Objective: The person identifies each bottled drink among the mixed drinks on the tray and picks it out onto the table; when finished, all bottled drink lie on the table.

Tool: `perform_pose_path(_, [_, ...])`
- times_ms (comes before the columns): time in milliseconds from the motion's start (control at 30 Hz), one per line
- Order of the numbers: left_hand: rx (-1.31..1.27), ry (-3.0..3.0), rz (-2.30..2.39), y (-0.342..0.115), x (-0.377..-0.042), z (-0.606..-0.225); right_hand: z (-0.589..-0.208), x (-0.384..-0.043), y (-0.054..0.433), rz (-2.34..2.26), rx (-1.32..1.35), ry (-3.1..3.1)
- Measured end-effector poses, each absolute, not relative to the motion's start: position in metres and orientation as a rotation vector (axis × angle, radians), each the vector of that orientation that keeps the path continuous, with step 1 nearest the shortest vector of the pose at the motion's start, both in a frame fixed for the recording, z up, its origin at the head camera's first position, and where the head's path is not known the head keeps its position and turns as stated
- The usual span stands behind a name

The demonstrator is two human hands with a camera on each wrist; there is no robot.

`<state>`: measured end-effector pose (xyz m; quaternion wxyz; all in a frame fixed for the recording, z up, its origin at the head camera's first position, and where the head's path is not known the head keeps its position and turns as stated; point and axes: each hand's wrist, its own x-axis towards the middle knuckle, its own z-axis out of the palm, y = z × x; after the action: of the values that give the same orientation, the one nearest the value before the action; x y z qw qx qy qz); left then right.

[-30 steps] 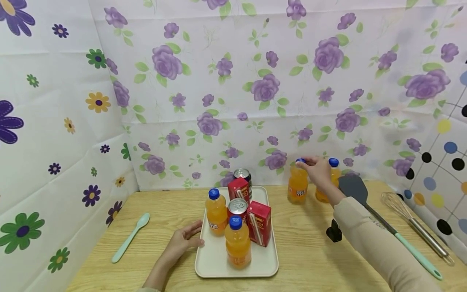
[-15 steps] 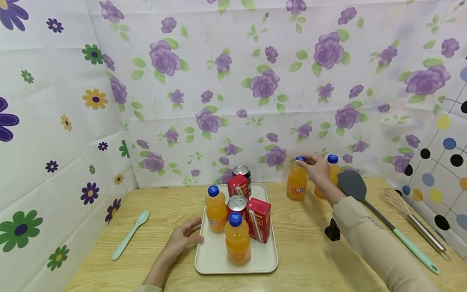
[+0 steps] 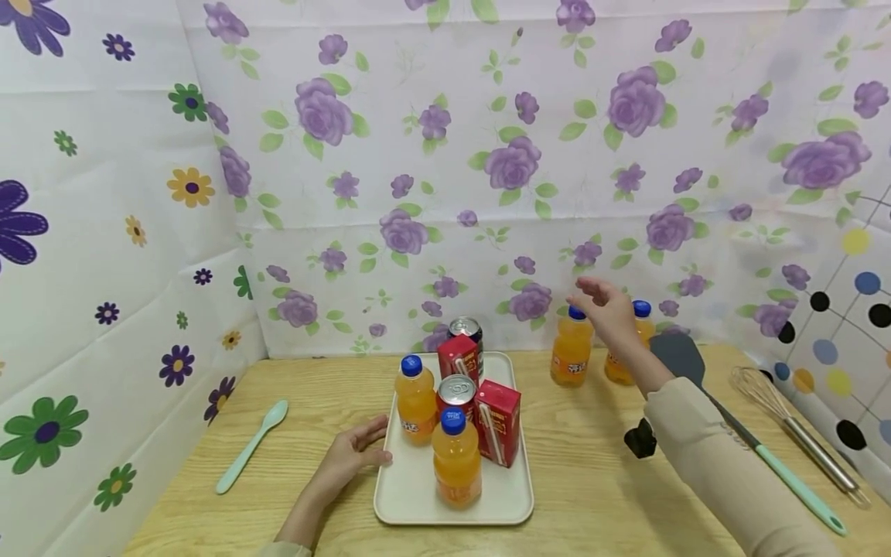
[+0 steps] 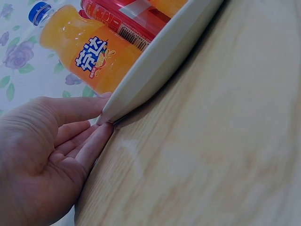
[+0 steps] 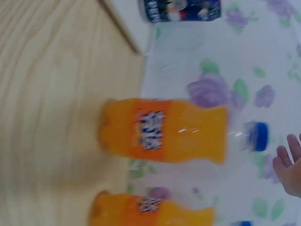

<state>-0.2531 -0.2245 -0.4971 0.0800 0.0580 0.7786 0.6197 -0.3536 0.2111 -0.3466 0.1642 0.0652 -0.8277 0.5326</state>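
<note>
My left hand (image 3: 348,456) pinches the left rim of a cream tray (image 3: 404,503); in the left wrist view the thumb (image 4: 84,107) lies on the rim and the fingers sit at its underside. Two orange soda bottles, a front one (image 3: 455,464) and a rear one (image 3: 415,402), stand upright on the tray. With them are a red can (image 3: 455,392), a dark can (image 3: 465,328) and two red drink cartons. At the back right, my right hand (image 3: 611,313) hovers with parted fingers just above the blue cap of another orange soda bottle (image 3: 571,352), holding nothing.
Another orange soda bottle (image 3: 618,370) stands right of that one, partly behind the right hand and wrist. Farther right lie a dark spatula (image 3: 677,357) with a mint handle and a whisk (image 3: 800,433). A mint spoon (image 3: 254,445) lies at the left. Patterned cloth walls border the table.
My right hand has let go of the bottle's cap, its fingers spreading as it lifts slightly. The bottle stays standing there. My left hand keeps its hold on the tray rim.
</note>
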Motion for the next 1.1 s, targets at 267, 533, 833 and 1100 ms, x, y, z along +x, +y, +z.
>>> perform_pose_path(267, [0.169, 2.343, 1.837, -0.224, -0.253, -0.496, -0.331, -0.337, 0.184, 1.627, 0.32, -2.327])
perform_pose_path(533, [0.169, 2.353, 1.837, -0.224, -0.254, -0.498, -0.333, -0.322, 0.126, 1.761, 0.484, -2.23])
perform_pose_path(833, [0.18, 2.328, 1.851, -0.223, -0.253, -0.498, -0.34, -0.309, 0.077, 1.823, 0.58, -2.246])
perform_pose_path(1100, [0.165, 2.324, 1.846, -0.223, -0.253, -0.496, -0.352, -0.302, 0.042, 1.856, 0.662, -2.325])
